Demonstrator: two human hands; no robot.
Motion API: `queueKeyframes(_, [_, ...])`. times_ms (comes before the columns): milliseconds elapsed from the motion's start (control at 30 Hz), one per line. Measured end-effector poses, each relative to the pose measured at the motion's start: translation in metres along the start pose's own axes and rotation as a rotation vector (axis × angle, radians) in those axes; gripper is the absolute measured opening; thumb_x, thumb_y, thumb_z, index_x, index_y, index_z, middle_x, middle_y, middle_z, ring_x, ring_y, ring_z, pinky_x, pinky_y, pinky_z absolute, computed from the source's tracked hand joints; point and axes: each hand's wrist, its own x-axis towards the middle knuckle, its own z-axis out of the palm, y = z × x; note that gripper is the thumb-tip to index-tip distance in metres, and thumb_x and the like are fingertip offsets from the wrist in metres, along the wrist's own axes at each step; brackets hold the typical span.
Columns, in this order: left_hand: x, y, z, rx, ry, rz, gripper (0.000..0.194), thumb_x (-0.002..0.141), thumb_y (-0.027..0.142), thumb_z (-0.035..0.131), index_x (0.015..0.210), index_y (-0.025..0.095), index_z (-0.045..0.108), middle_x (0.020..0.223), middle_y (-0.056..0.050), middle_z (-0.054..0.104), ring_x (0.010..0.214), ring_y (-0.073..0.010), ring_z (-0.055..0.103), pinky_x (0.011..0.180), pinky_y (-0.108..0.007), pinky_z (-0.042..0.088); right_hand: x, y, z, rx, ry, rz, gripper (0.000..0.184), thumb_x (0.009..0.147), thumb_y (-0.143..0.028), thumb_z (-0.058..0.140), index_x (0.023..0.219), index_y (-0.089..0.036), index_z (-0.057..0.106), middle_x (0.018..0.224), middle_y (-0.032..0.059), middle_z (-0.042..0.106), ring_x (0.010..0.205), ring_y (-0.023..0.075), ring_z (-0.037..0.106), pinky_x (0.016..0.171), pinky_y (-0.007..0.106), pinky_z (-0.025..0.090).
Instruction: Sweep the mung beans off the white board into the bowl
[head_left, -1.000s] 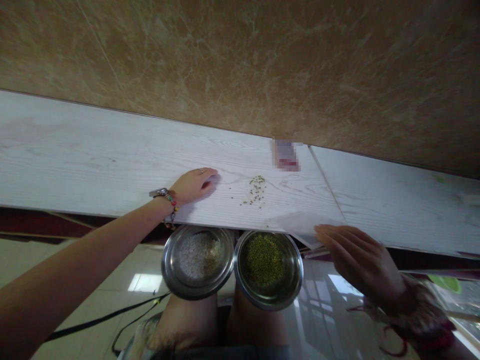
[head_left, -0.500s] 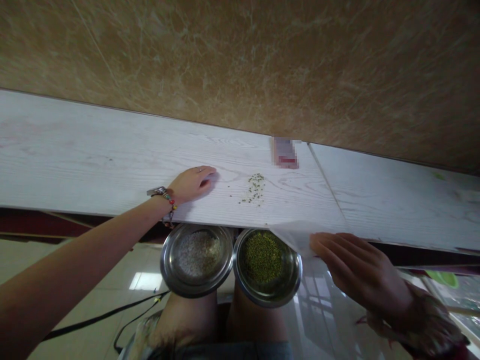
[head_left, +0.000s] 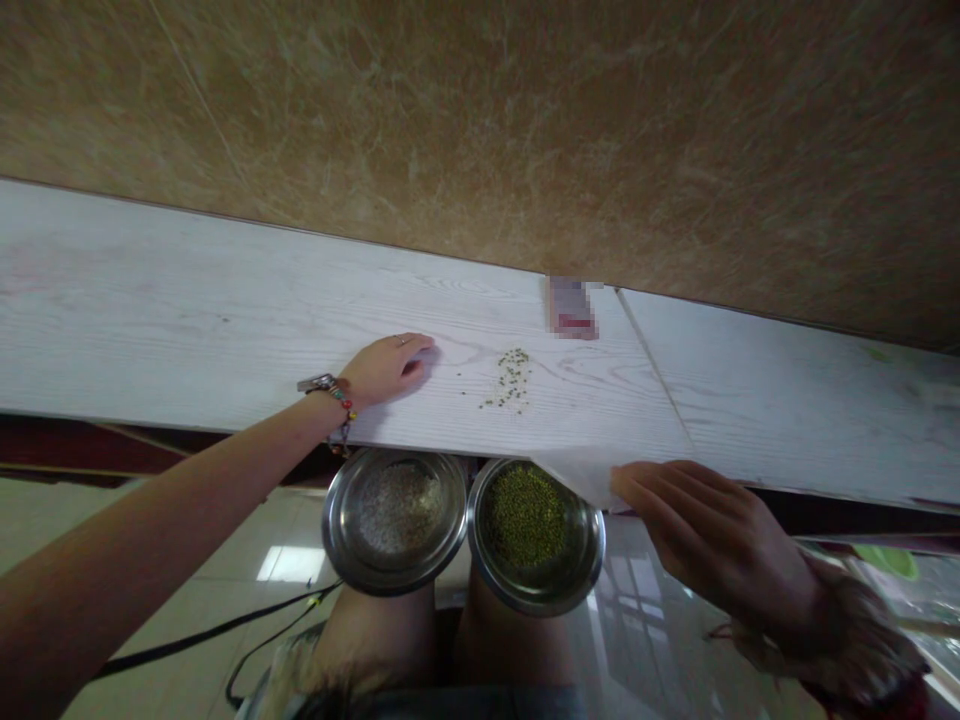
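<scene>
left hand (head_left: 385,368) lying loose on the bench (head_left: 187,330), looks empty, pale-grain bowl (head_left: 337,535) nearer, scattered green beans (head_left: 514,372) further right, bean bowl (head_left: 583,555) near them, its far-right rim now overlapped by the whitish sheet (head_left: 577,475) the right hand (head_left: 701,525) just shifted left, pinched tight

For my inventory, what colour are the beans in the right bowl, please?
The beans are green, clearest in the head view.

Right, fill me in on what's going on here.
A person's right hand holds a thin whitish sheet at the white counter's edge, overlapping a bowl of small green beans in view. A bowl of pale grains sits beside it. The left hand rests on the counter near scattered beans.
</scene>
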Motion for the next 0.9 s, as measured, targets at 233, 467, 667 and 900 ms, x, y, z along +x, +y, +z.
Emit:
queueKeyframes(233, [0.0, -0.003, 0.003, -0.011, 0.012, 0.013, 0.039, 0.085, 0.027, 0.04, 0.12, 0.017, 0.054, 0.126, -0.009, 0.061, 0.113, -0.0232, 0.057, 0.099, -0.04, 0.045, 0.005, 0.018, 0.018, -0.042, -0.004, -0.021, 0.033, 0.086, -0.002, 0.039, 0.11, -0.016, 0.056, 0.077, 0.0042, 0.069, 0.066, 0.0157, 0.061, 0.061, 0.029, 0.05])
queueKeyframes(467, [0.0, -0.003, 0.002, -0.008, 0.026, 0.007, 0.038, 0.085, 0.025, 0.04, 0.119, 0.017, 0.056, 0.124, -0.009, 0.062, 0.112, -0.023, 0.058, 0.098, -0.039, 0.046, 0.015, 0.035, 0.031, -0.174, 0.044, -0.041, 0.03, 0.084, 0.001, 0.036, 0.093, -0.016, 0.06, 0.072, 0.0046, 0.068, 0.064, 0.0152, 0.059, 0.058, 0.029, 0.048])
queueKeyframes(667, [0.0, -0.001, 0.002, -0.023, 0.01, -0.001, 0.039, 0.085, 0.025, 0.041, 0.119, 0.015, 0.056, 0.124, -0.011, 0.061, 0.113, -0.0241, 0.058, 0.098, -0.039, 0.046, 0.017, 0.02, 0.017, -0.064, 0.015, -0.074, 0.025, 0.087, -0.002, 0.038, 0.101, -0.016, 0.054, 0.076, 0.0052, 0.069, 0.067, 0.0155, 0.06, 0.06, 0.029, 0.049])
queueKeyframes(900, [0.0, -0.003, 0.003, -0.014, 0.031, 0.013, 0.038, 0.085, 0.026, 0.04, 0.118, 0.017, 0.056, 0.124, -0.009, 0.062, 0.114, -0.023, 0.057, 0.098, -0.039, 0.045, 0.018, 0.035, 0.034, -0.235, 0.04, -0.066, 0.029, 0.084, 0.002, 0.035, 0.088, -0.014, 0.06, 0.071, 0.0061, 0.068, 0.062, 0.0153, 0.058, 0.056, 0.028, 0.047])
